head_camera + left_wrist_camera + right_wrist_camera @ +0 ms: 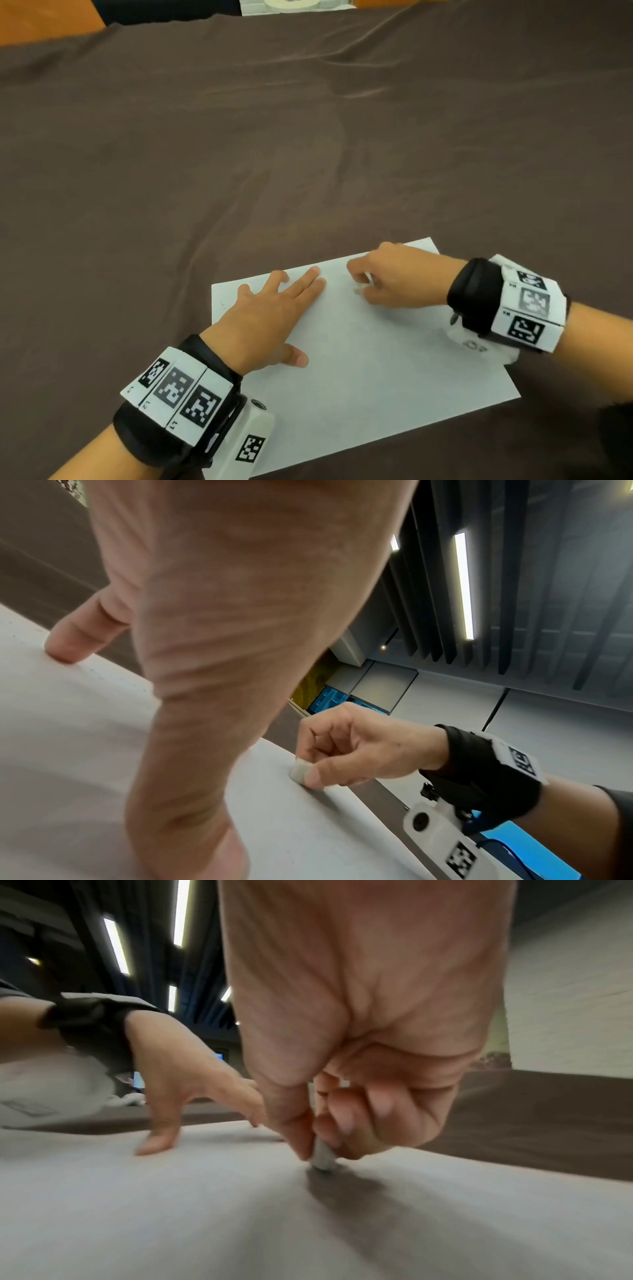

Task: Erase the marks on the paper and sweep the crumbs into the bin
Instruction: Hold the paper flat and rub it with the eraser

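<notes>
Eraser [300, 771] mostly hidden in right hand [397, 279]

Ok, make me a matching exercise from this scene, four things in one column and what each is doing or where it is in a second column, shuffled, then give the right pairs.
Column one:
1. left hand
2. right hand
3. eraser
4. paper

Column two:
A. lies on the brown tablecloth
B. pinched between fingertips, its tip touching the sheet
C. fingers spread flat, pressing the sheet down
D. fingers curled, gripping a small white block

Pairs: 1-C, 2-D, 3-B, 4-A
</notes>
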Demonstrator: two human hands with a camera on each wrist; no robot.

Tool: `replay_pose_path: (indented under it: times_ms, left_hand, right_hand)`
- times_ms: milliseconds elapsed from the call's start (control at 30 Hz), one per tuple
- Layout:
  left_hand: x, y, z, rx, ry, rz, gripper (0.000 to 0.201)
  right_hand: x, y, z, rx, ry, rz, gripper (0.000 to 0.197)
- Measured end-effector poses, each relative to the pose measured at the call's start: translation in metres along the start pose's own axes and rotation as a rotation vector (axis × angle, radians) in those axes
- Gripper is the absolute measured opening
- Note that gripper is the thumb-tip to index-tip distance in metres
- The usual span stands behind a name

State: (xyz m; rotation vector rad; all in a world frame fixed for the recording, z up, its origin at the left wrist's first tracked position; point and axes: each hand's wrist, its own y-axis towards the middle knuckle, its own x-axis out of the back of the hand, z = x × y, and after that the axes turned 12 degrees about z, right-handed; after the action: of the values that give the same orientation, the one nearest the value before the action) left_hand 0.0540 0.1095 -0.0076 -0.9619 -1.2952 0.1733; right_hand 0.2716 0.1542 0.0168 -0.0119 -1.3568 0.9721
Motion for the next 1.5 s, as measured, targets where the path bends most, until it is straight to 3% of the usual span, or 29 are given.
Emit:
replay_pose_path:
  times_ms: [133, 267, 333, 433, 600, 767, 933, 1100, 1233, 1400, 1500]
  left_hand:
    - [0.001, 0.000, 0.000, 0.002, 0.019, 0.002, 0.106]
    - [0.000, 0.001, 0.000, 0.004, 0.018, 0.003, 0.107]
    - [-0.001, 0.001, 0.001, 0.000, 0.019, 0.003, 0.107]
    - [-0.001, 0.000, 0.001, -0.003, 0.017, 0.000, 0.108]
    - [0.000, 0.001, 0.001, 0.000, 0.017, -0.001, 0.108]
    - [-0.001, 0.001, 0.002, -0.004, 0.028, -0.001, 0.108]
    - [-0.001, 0.001, 0.001, 0.004, 0.019, 0.006, 0.108]
    - [0.000, 0.001, 0.002, 0.002, 0.023, 0.007, 0.108]
    - [0.000, 0.001, 0.000, 0.010, 0.017, 0.012, 0.108]
    - [0.001, 0.001, 0.000, 0.013, 0.016, 0.024, 0.108]
    - [0.001, 0.001, 0.000, 0.020, 0.017, 0.030, 0.108]
  right_hand:
    - [-0.019, -0.010, 0.027, 0.156, -0.052, 0.110, 0.009]
    - [0.008, 0.002, -0.002, -0.028, -0.001, 0.006, 0.008]
    - [0.001, 0.001, 0.000, -0.004, -0.024, -0.007, 0.009]
    - [-0.017, -0.008, 0.023, 0.128, -0.051, 0.089, 0.010]
    - [0.008, -0.001, -0.005, -0.060, -0.005, -0.009, 0.007]
    - [-0.021, -0.016, 0.030, 0.169, -0.053, 0.147, 0.011]
    - [0.002, -0.007, -0.001, -0.040, -0.027, 0.006, 0.009]
    - [-0.022, -0.018, 0.030, 0.167, -0.049, 0.148, 0.010]
    - [-0.001, -0.009, -0.001, -0.019, -0.005, 0.020, 0.009]
    - [-0.025, -0.020, 0.024, 0.174, -0.037, 0.127, 0.011]
    - [-0.007, -0.014, 0.005, 0.030, 0.002, 0.054, 0.010]
